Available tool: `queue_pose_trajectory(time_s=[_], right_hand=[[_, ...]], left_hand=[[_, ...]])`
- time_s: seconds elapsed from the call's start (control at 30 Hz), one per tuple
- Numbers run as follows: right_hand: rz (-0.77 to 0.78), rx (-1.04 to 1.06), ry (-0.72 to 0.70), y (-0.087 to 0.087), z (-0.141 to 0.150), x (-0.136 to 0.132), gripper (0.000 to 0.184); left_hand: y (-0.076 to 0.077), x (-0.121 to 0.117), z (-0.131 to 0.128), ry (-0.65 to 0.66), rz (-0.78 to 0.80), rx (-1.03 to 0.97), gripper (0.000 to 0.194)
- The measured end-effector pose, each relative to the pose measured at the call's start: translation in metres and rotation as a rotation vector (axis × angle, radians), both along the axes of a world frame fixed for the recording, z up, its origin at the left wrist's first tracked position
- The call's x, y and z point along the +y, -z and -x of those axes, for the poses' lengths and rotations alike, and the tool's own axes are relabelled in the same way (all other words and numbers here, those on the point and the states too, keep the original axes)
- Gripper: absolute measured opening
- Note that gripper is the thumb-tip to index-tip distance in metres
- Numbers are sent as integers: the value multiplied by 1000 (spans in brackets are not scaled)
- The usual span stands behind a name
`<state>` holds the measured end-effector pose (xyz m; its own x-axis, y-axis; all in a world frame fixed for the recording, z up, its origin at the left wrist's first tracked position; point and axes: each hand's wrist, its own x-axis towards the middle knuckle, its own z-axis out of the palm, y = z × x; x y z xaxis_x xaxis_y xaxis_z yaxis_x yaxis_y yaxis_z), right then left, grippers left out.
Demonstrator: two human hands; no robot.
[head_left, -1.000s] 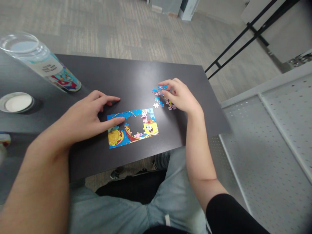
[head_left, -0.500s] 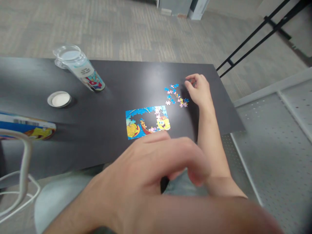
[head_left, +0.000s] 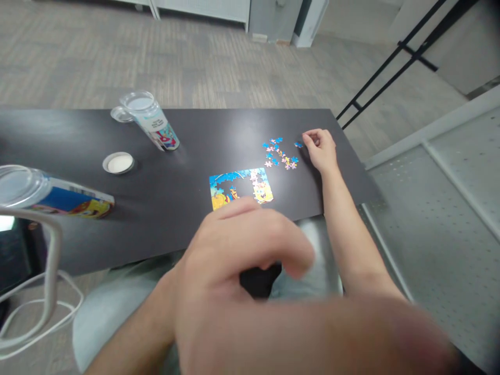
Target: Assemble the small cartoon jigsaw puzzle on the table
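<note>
My left hand (head_left: 242, 260) is large and blurred right before the camera, held above my lap. Its fingers curl and its thumb stretches out apart from them, with nothing visible between. The hand covers the lower part of a cartoon jigsaw puzzle (head_left: 219, 200), whose frame is joined around a gap in the middle. Past the loose puzzle pieces (head_left: 289, 161), my right hand (head_left: 321, 148) is low over the table, thumb and index finger pinched together. Whatever they hold is too small to make out. A blue puzzle piece (head_left: 298, 145) lies just left of the fingertips.
On the dark table (head_left: 219, 135) stand a clear-topped canister (head_left: 164, 133) and a second canister (head_left: 78, 195) at left. A round lid (head_left: 118, 163) lies between them. White cable (head_left: 52, 260) loops at lower left. A perforated grey panel (head_left: 441, 219) borders the right side.
The view has shifted, bringing more of the left canister in. My right hand has moved slightly right and its fingers have closed; a blue piece now shows beside it. My left hand stays raised.
</note>
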<state>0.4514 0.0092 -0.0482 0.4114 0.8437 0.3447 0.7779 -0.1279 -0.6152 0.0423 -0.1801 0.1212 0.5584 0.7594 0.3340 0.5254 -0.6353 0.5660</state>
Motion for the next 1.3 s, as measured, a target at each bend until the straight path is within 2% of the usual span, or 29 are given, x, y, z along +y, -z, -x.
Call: queue_pose_trajectory(time_s=[0.07,0.1,0.13,0.2,0.3,0.37,0.43,0.53,0.77,1.0,1.13,1.23,1.3], right_hand=[[-24,-73,-147,-2,5,0,23],[-33,-120,-239,-3,11,1,25],[-34,-170,-338,-4,17,2,26],[-6,-247,-486,-6,32,5,29],[38,-290,-540,-9,49,8,28],[60,-288,-530,-10,53,7,22],[76,-274,-509,-12,55,6,17],[99,-258,-506,-14,55,5,13],[117,-234,-553,-19,53,0,22],[94,-144,-499,-21,59,-8,17],[91,-187,-505,-20,57,-2,26],[24,-191,-402,-17,43,11,40],[-78,-134,-232,-14,29,20,46]], left_hand=[[19,33,2,72,-153,-311,71],[31,54,4,70,-193,-507,70],[45,76,8,79,-207,-600,73],[72,120,21,46,-286,-602,64],[108,169,45,-103,-253,-597,48],[124,188,59,-176,-220,-588,44],[134,198,68,-241,-196,-586,40],[137,200,68,-285,-175,-518,39],[127,187,53,-251,-94,-253,29],[114,178,49,-299,-1,-191,28],[112,176,49,-293,15,-181,26],[115,180,51,-298,10,-158,29],[117,182,53,-318,-20,-148,34]])
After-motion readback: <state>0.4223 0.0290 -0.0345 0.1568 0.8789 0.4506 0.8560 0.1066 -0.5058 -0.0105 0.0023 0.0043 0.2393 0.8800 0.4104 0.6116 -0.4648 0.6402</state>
